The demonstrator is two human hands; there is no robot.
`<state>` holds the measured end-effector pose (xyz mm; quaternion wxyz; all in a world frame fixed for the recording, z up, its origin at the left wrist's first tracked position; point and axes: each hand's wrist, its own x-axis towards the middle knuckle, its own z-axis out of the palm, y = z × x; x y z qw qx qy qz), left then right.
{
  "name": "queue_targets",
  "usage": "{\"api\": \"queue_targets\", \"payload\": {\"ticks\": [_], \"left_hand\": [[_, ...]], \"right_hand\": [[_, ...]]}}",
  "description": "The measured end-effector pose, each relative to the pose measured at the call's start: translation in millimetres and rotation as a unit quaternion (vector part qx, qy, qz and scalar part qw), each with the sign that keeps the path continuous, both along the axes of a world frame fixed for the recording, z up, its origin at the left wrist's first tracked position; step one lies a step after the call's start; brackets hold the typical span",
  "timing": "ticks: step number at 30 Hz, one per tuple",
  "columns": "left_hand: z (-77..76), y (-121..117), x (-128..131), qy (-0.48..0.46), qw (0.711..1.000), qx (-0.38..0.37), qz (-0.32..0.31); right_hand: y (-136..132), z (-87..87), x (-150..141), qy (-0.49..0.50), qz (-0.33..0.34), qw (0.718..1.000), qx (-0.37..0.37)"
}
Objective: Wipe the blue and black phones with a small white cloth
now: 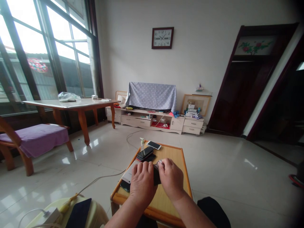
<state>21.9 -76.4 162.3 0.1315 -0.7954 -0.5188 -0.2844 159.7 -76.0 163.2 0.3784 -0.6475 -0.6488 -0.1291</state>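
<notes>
Two hands working: left hand (142, 183), right hand (169, 179), fingers closed gripping dark phone (156, 176); phone stack (145, 154) at 11 o'clock, on wooden table (177, 155).

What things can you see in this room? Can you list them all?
wall clock: 1, dark red frame, white face, on the wall
big table: 1, pale top, orange-brown legs, by the window
plastic bag: 1, clear, on the big table
bench: 1, wooden, purple cloth on it, left
TV cabinet: 1, cream, against the wall
spotted cloth: 1, blue-grey, on the TV cabinet
door: 1, dark red, right
low table: 1, orange-brown wood, in front
white phone: 1, on the low table
dark phones: stacked, black, on the low table
white box: 1, by the left hand
dark object: 1, black, between the hands
left hand: 1, on the low table
right hand: 1, pinching the dark object
</notes>
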Motion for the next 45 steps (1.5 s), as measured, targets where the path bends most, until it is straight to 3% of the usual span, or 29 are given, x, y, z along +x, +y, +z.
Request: {"api": "queue_targets", "payload": {"ticks": [3,8,13,18,23,28,30,33,37,42,45], "left_hand": [[-0.2,0.3,-1.4,-0.006,1.0,0.003,0.01],[-1.2,0.8,-7.8,-0.014,1.0,-0.015,0.018],[-2.4,2.1,-10.8,-0.026,0.999,0.001,0.033],[-2.7,3.8,-13.4,-0.033,0.999,-0.007,0.041],[-1.0,6.2,-15.1,-0.039,0.998,-0.013,0.057],[4.8,9.0,-15.6,-0.043,0.996,-0.022,0.074],[6.8,10.2,-16.0,-0.041,0.996,-0.022,0.078],[6.4,11.3,-17.3,-0.039,0.997,-0.014,0.068],[-2.2,10.4,-16.1,-0.043,0.998,0.019,0.047],[-14.2,5.2,-7.6,-0.046,0.998,0.045,0.012],[-15.3,3.8,-5.7,-0.043,0.999,0.029,-0.001]], "right_hand": [[-0.9,-1.4,-4.4,-0.021,0.032,0.999,-0.009],[-0.4,-1.2,1.0,-0.014,-0.018,1.0,-0.002],[-8.8,-7.0,-10.0,-0.052,0.047,0.997,-0.016],[-6.1,-7.6,-5.4,-0.039,-0.008,0.999,0.01],[-12.1,-15.4,-9.1,-0.052,0.049,0.997,0.007],[-13.0,-14.4,-3.9,-0.027,0.013,0.999,0.019],[-14.1,-14.7,-4.6,-0.035,0.034,0.999,0.02],[-15.6,-15.3,-5.6,-0.032,0.066,0.997,0.014],[-11.6,-9.5,-0.7,0.021,0.025,0.999,0.011],[-5.6,-0.6,-0.3,-0.011,0.041,0.999,0.004],[-1.9,2.5,3.6,-0.003,0.012,1.0,0.016]]}}
